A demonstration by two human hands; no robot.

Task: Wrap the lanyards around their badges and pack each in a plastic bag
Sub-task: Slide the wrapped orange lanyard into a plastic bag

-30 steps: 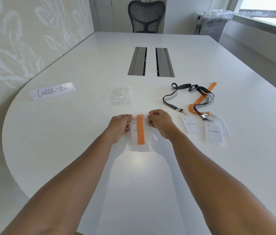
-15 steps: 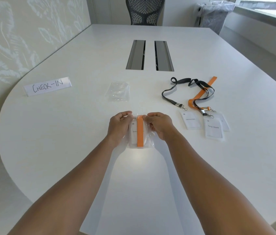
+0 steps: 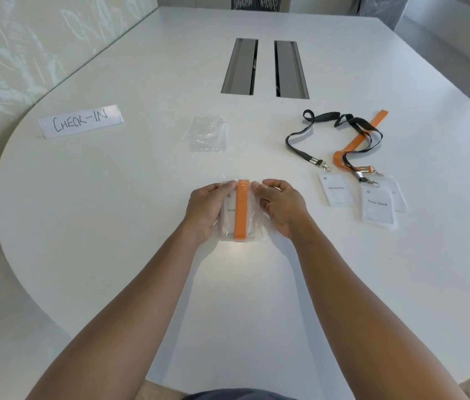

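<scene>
Both hands on one clear plastic bag (image 3: pixel 257 223) at worktop (image 3: pixel 112 212) centre. Inside it: badge (image 3: pixel 229 217) wrapped with orange lanyard (image 3: pixel 241 210). Left hand (image 3: pixel 207 207) and right hand (image 3: pixel 281 207) each pinch the bag's top edge, fingers closed on the plastic either side of the lanyard. Spare bags (image 3: pixel 207 134) lie beyond. Right side: black lanyard (image 3: pixel 326 131), second orange lanyard (image 3: pixel 357 140), loose badges (image 3: pixel 378 204). "CHECK-IN" sign (image 3: pixel 79 121) far left.
</scene>
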